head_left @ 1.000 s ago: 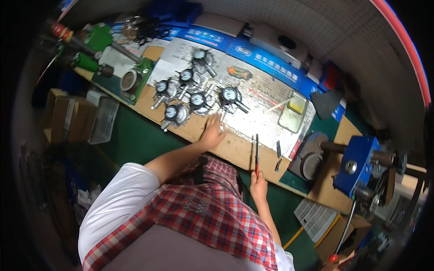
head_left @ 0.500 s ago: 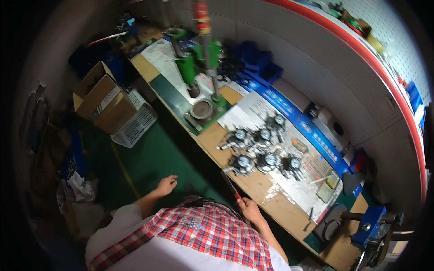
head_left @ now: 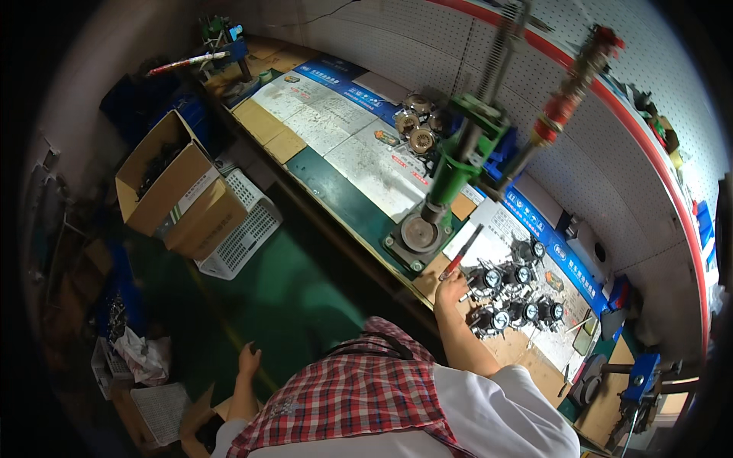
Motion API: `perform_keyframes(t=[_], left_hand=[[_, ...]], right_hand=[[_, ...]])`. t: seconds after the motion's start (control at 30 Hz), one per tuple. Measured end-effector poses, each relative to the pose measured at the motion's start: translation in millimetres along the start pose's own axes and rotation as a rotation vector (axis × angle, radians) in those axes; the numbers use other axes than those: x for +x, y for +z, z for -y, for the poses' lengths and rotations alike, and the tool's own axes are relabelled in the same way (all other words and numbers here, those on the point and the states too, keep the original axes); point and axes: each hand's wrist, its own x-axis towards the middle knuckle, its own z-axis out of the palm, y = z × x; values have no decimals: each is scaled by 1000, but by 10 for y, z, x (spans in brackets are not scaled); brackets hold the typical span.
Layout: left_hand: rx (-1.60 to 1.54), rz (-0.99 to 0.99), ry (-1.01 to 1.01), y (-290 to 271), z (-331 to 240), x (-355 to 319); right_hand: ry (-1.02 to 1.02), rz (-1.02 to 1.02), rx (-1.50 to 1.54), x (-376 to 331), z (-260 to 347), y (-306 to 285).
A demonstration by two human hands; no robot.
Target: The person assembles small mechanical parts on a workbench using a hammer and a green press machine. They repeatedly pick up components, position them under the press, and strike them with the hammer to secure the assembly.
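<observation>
My right hand [head_left: 452,290] is closed around the red handle of a slim tool [head_left: 456,259] with a long dark shaft; its exact kind is not plain. It is over the bench's front edge, between the green press [head_left: 460,164] and a cluster of silver metal assemblies [head_left: 489,281] with round tops. The shaft slants up beside the press's round base plate [head_left: 420,233]. My left hand [head_left: 249,359] hangs low over the green floor at my side, away from the bench. Its fingers look loosely apart, with nothing seen in them.
Round metal parts [head_left: 420,126] sit at the back of the bench behind the press. A cardboard box [head_left: 206,206] rests on a white plastic basket [head_left: 263,233] on the floor to the left. A blue clamp-like fixture [head_left: 640,378] stands at the bench's right end.
My view has swung left along the bench. My right hand has moved from beside my apron to over the bench near the press, with the tool still held. My left arm hangs lower.
</observation>
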Motion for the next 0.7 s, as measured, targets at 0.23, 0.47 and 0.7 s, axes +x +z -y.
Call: perform_keyframes(t=[0.23, 0.47, 0.7], left_hand=[[-168, -9, 148, -164, -1232, 1059], [-73, -73, 284, -1500, -3232, 1979], [-23, -41, 71, -1846, -3254, 2337]], right_hand=[[-305, 357, 328, -412, 2054, 957], [264, -147, 103, 1843, 3430, 3036], [-186, 173, -732, 3010, 3506, 2810]])
